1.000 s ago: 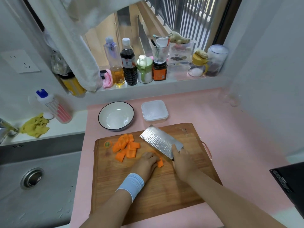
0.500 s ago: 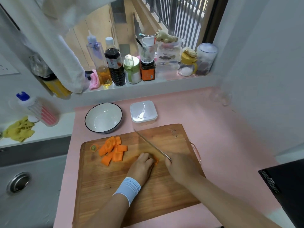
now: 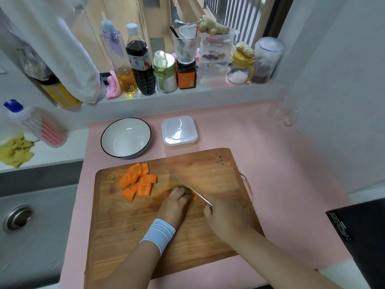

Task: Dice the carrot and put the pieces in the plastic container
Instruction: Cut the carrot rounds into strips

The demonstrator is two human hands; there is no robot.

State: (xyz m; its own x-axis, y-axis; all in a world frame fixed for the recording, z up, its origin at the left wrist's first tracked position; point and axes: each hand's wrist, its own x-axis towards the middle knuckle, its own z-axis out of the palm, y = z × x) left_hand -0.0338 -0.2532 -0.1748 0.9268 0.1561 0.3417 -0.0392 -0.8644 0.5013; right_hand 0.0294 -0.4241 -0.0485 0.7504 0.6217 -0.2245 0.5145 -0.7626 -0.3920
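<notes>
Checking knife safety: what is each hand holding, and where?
Right hand grips the knife at its handle end; left hand pins the carrot piece from above.

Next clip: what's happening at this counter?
A person is cutting carrot on a wooden cutting board. The left hand holds down a carrot piece, while the right hand holds a knife with its blade set against that piece. A pile of cut pieces lies at the board's far left. The plastic container, apparently lidded, and a bowl sit behind the board.
</notes>
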